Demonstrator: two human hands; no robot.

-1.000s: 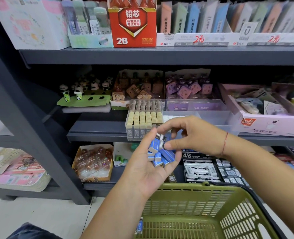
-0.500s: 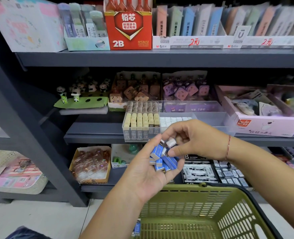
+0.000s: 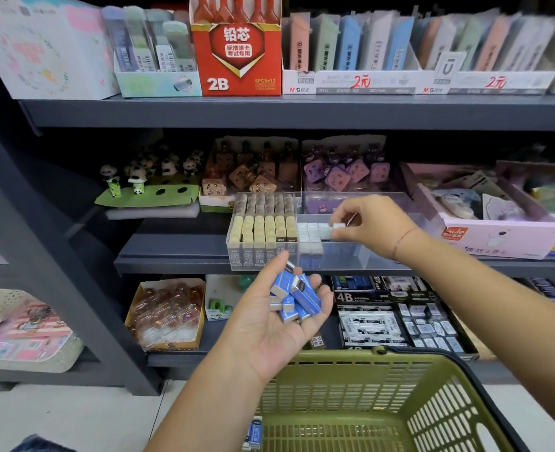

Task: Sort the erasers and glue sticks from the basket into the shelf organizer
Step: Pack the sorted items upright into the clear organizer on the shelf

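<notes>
Red carton (image 3: 237, 53) on top shelf read "2B". Left hand (image 3: 269, 324), palm up, cupped pile of blue-sleeved erasers (image 3: 297, 296) below clear organizer (image 3: 351, 259). Right hand (image 3: 370, 223) pinched single eraser (image 3: 338, 227) over organizer's right compartment, beside white row. "4B" packs (image 3: 346, 297) below, "2元" tags (image 3: 361, 81) up top. Dark grey shelving (image 3: 302, 112); green basket (image 3: 351, 357) at front.

Red box (image 3: 236, 60) reads "2B", white tray (image 3: 351, 82) "2元", black box (image 3: 346, 296) "4B".
</notes>
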